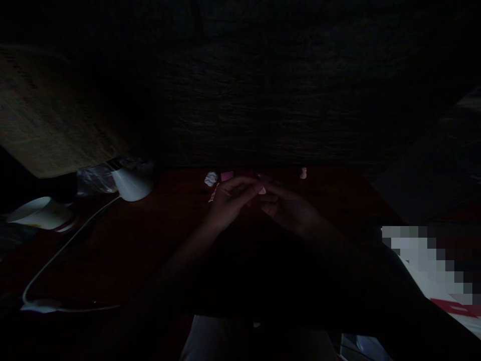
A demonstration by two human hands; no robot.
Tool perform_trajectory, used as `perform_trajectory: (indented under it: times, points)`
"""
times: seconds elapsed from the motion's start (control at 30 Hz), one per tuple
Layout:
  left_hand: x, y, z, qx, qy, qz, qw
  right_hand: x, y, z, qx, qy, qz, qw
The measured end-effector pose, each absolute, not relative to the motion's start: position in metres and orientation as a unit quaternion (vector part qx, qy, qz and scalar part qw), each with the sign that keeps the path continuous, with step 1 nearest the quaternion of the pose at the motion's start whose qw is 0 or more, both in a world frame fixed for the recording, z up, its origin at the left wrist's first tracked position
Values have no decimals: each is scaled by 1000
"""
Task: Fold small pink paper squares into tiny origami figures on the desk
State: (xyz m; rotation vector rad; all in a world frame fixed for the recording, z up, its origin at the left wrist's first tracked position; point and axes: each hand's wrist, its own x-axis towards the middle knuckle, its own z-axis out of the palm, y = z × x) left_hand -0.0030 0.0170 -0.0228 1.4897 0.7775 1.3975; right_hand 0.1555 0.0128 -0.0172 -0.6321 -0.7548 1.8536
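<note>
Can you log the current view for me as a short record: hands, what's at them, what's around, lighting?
left hand: fingertips at a small pink piece
right hand: fingertips close to the same piece; which hand grips it, cannot tell
near left hand: crumpled white lump, pink block
beyond right hand, off to its side: second pink piece
far left: paper cup, white object with a cord
surface: dark reddish table
lighting: very dim

This was a dim room, home or office unclear. A reddish tabletop (169, 200) held a paper cup (45, 213) and a corded white stand (132, 185).
</note>
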Motion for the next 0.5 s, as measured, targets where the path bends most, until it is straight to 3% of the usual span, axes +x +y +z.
perform_trajectory:
  times: [0.5]
  points:
    - [-2,13,-14,628,333,564,421,157,14,-20,-283,-307,767,488]
